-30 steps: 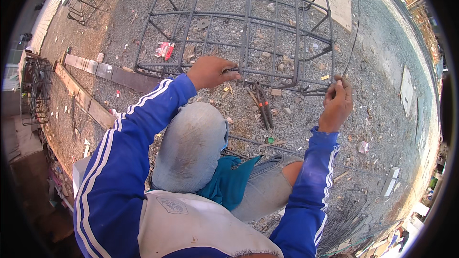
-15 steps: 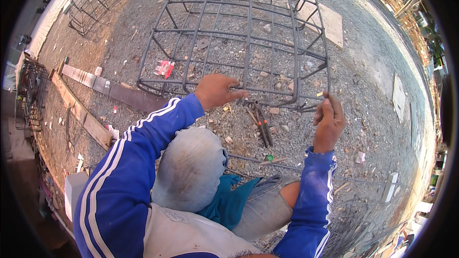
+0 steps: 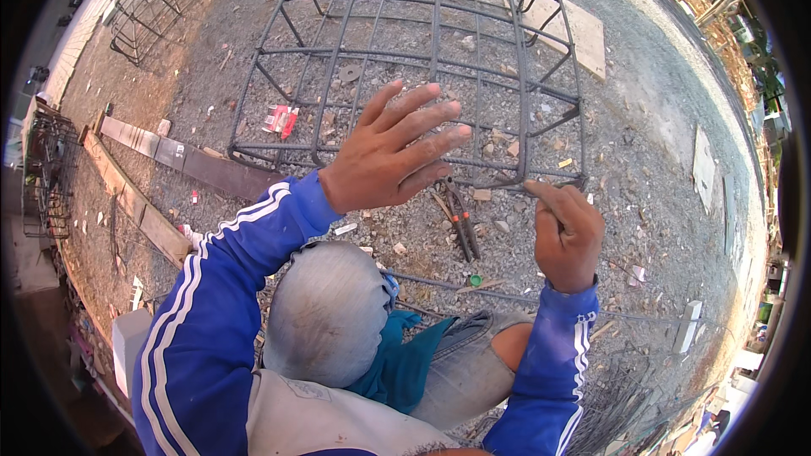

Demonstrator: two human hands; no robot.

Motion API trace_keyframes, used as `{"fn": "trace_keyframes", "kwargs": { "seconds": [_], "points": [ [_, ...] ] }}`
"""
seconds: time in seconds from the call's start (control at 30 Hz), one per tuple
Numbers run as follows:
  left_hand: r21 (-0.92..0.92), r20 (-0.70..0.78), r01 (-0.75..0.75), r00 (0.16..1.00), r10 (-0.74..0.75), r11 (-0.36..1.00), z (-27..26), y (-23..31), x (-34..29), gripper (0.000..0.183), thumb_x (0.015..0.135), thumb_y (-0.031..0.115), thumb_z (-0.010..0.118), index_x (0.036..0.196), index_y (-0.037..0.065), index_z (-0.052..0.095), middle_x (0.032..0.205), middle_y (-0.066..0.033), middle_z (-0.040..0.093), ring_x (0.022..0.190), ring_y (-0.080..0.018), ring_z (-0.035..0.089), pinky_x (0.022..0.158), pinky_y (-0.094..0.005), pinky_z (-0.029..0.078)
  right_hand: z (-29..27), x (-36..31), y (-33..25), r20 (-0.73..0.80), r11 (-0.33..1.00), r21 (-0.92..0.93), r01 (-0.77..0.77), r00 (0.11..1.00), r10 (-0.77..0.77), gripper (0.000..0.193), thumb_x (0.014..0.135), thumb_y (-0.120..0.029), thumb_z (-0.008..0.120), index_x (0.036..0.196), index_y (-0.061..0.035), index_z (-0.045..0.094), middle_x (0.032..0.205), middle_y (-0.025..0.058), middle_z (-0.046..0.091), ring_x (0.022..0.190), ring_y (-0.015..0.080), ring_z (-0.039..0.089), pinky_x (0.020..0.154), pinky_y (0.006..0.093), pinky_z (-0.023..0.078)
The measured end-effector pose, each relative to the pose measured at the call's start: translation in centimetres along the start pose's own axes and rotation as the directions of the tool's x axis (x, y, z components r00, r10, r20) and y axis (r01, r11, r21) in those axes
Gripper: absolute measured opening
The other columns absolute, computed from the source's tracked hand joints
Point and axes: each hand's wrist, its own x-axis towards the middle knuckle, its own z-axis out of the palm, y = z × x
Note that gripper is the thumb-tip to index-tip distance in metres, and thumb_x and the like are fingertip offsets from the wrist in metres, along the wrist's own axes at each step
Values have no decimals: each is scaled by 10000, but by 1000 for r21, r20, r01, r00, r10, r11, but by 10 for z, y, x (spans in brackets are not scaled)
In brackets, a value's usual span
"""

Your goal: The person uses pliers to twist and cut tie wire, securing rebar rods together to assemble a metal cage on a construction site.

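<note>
Change vs. half a second earlier: left hand [image 3: 393,150] then bent close at the near bar of the steel cage [image 3: 435,57], thumb and finger nearly meeting; now opened flat, back of the hand up, fingers spread and pointing toward 1 o'clock. Nothing seen in it; contact with the bars cannot be told. Right hand [image 3: 568,228], at 3 o'clock from centre, has shifted inward from the cage's near right corner. Its index finger reaches toward 10 o'clock, to the near bar, other fingers curled; whether it grips anything cannot be told. Thin dark rod seen above it one second earlier no longer made out.

Cage: lies on gravel [image 3: 642,203], spanning 11 to 1 o'clock. Box-shaped, dark grey; long bars crossed by bent rectangular hoops, open gaps between.

Nearby: pliers [image 3: 459,228] with orange-red bands on dark handles, on the gravel near centre toward 4 o'clock, same spot as before. Red-and-white packet [image 3: 280,121] at 10 o'clock, seen through the cage's near left part. Green cap [image 3: 475,280] between 4 and 5 o'clock.
</note>
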Motion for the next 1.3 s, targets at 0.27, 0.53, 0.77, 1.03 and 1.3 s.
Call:
{"fn": "trace_keyframes", "kwargs": {
  "seconds": [0.27,0.53,0.77,1.03,1.3],
  "points": [
    [-688,400,245,913,75,683,42,22,-29,183,894,172,643,1057,89,650,842,-139,664,689,-355,631,597,-392,506,16,-21,-21,183,997,-62,38,983,-26,182,842,-115,658,1020,-84,681,798,103,632,647,281,625,567,357,481],
    [-618,779,786,612,-138,-8,67,29,-81,391,1021,270,477,1302,7,536,1121,-79,649,981,-153,627,821,-293,500,32,14,-21,304,914,-367,172,951,-57,126,778,-131,657,901,-105,652,798,90,569,724,283,618,596,401,487],
    [-228,928,954,152,-340,-196,48,28,-89,591,959,429,530,1392,33,457,1235,-110,592,1105,-173,548,823,-329,458,77,99,42,461,667,-655,355,887,-20,162,747,-94,589,856,-116,707,813,109,642,813,321,642,702,437,501],
    [-413,862,868,274,-426,-276,72,22,-109,528,973,397,532,1362,43,489,1185,-83,605,1085,-168,543,911,-340,421,139,97,27,701,761,-450,468,713,-24,206,730,-86,593,875,-150,725,837,97,663,880,300,644,760,416,503],
    [-578,791,726,386,-475,-373,90,16,-117,227,968,207,559,1072,20,634,812,-20,646,670,-89,575,606,-253,462,152,56,23,202,901,-434,27,977,68,111,829,-151,570,837,-62,635,843,157,651,802,366,645,708,468,513]
  ]
}}
